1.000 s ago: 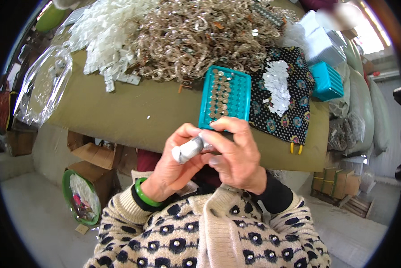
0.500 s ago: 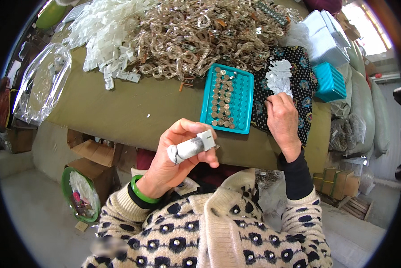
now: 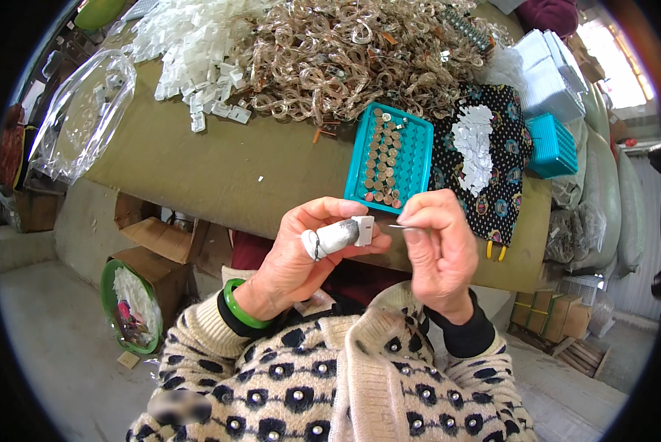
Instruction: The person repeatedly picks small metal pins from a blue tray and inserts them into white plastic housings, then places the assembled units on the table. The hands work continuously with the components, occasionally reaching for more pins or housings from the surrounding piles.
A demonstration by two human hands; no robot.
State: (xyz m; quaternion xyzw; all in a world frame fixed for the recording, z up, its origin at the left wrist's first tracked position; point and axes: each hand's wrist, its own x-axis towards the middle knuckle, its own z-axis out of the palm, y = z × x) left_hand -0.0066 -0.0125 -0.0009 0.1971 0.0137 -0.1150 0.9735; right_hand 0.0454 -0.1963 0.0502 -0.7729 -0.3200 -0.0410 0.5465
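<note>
My left hand (image 3: 282, 243) is closed on a small white plastic housing (image 3: 364, 231), gripped between the thumb and fingers. A white wrap (image 3: 330, 238), dark-smudged at its tip and tied with dark thread, covers the left thumb. Close by on the right, my right hand (image 3: 444, 254) pinches a thin pale piece (image 3: 396, 226), seen edge-on and apart from the housing. Just beyond both hands lies a teal tray (image 3: 416, 158), with rows of round coppery discs in its left part. To its right, thin white pieces (image 3: 473, 147) lie heaped on a black patterned cloth (image 3: 514, 166).
Tangled clear-brown cable loops (image 3: 360, 62) and a heap of white housings (image 3: 198, 55) cover the table's far side. A plastic bag (image 3: 83, 118) lies at left. Stacked teal trays (image 3: 553, 147) stand at right. Yellow handles (image 3: 496, 252) poke out at the cloth's near edge.
My right hand has come from the white heap back toward my left hand, now with a thin piece in its pinch. The left hand keeps the housing, turned slightly. The view has shifted slightly.
</note>
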